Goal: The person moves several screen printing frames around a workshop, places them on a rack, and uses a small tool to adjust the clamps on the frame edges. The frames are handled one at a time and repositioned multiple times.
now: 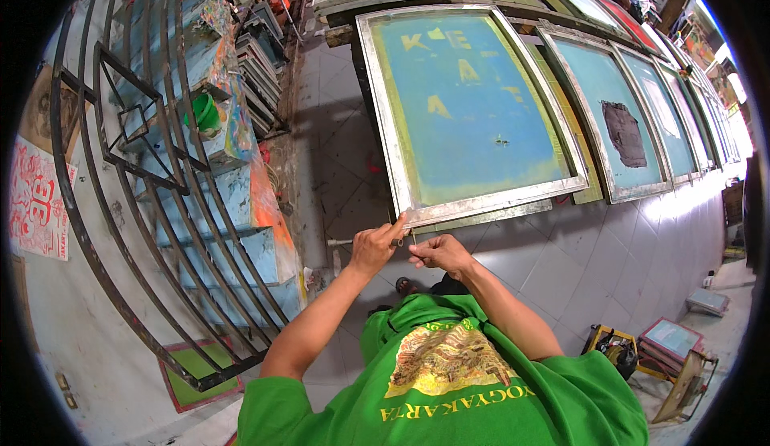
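Note:
A large screen-printing frame (497, 205) with a metal rim and blue mesh edged in yellow-green lies in front of me. At its near left corner is my left hand (374, 249), its index finger stretched onto the rim and its other fingers curled. A small dark, round-ended thing (397, 243) shows at those curled fingers; its kind is unclear. Just below the same corner, my right hand (441, 253) is closed in a pinch on a thin, upright pin-like piece (414, 238). The fingertips of both hands are close together but apart.
More screen frames (605, 113) lie in rows to the right and behind. Black metal bars (132, 173) curve along the left, before light-blue steps (241, 229) with a green bucket (204, 112). A yellow crate (613, 346) stands on the tiled floor (545, 261) at lower right.

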Demonstrator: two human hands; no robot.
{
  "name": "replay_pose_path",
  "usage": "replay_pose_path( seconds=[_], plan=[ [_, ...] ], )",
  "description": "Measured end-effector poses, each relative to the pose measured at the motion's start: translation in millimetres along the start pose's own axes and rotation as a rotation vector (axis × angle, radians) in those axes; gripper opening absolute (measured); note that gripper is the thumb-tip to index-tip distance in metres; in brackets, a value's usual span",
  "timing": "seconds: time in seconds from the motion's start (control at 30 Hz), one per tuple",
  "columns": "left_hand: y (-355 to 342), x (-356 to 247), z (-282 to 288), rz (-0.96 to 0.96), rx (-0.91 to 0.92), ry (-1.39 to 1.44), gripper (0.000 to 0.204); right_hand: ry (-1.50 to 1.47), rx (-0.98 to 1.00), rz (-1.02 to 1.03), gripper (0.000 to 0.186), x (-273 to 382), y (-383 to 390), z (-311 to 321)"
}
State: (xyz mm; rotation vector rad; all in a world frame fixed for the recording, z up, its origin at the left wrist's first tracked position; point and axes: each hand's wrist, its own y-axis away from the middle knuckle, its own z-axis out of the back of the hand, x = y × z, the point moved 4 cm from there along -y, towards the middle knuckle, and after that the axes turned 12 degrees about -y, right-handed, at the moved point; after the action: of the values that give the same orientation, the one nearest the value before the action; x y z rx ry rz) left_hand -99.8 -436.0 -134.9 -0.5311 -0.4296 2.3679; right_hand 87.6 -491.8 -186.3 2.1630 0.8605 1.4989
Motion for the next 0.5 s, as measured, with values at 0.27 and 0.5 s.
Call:
replay_pose_path(
  seconds=[0.27,0.5],
  plan=[
    [3.2,2.0,-1.8,-0.013,-0.017,-0.043,0.053,-0.084,0.035,-0.026,0.037,17.2,17.3,-14.8],
    [-0.7,-0.4,-0.1,-0.045,0.042,-0.083,0.064,0.099,-0.005,0.0,0.032,-0.1,-6.7,4.0]
  ],
)
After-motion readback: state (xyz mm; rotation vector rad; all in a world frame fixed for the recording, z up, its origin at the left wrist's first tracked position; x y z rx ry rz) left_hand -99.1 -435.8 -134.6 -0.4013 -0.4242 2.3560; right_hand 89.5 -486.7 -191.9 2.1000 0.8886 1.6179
